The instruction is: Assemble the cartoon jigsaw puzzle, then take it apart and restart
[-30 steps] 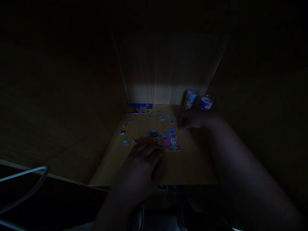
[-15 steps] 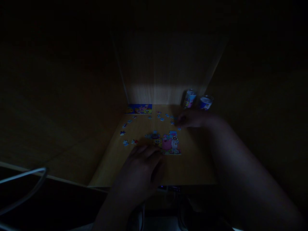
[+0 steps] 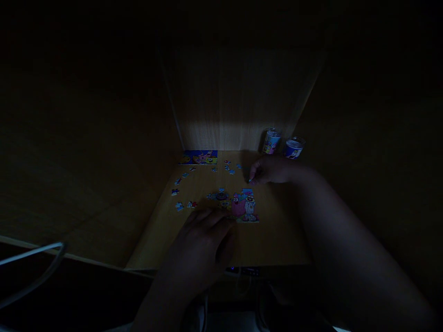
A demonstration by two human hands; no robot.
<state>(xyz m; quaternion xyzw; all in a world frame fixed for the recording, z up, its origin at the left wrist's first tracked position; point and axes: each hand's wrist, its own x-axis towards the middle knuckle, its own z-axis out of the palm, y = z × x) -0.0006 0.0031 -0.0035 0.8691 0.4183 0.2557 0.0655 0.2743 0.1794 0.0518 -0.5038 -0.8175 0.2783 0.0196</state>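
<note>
A partly joined jigsaw puzzle [image 3: 245, 207] with cartoon figures, one pink and one in white, lies on the wooden desk. My left hand [image 3: 207, 235] rests palm down over its lower left edge, fingers stretched out and holding nothing that I can see. Beyond the puzzle, my right hand [image 3: 270, 169] has thumb and fingers closed at a small light-blue puzzle piece [image 3: 249, 180], low over the desk. Loose pieces lie around, among them a red and white piece [image 3: 192, 204] and a pale blue piece [image 3: 179, 206]. The scene is very dark.
A blue cartoon picture card [image 3: 199, 157] lies at the back left. Two clear-topped cartoon canisters, a tall one [image 3: 271, 141] and a shorter one [image 3: 294, 148], stand at the back right. Wooden panels enclose the desk [image 3: 277, 244]. A white cable [image 3: 34, 251] hangs at left.
My right hand has shifted slightly left, and a light-blue piece now shows at its fingertips. Several pieces near it are no longer visible. My left hand stays in place.
</note>
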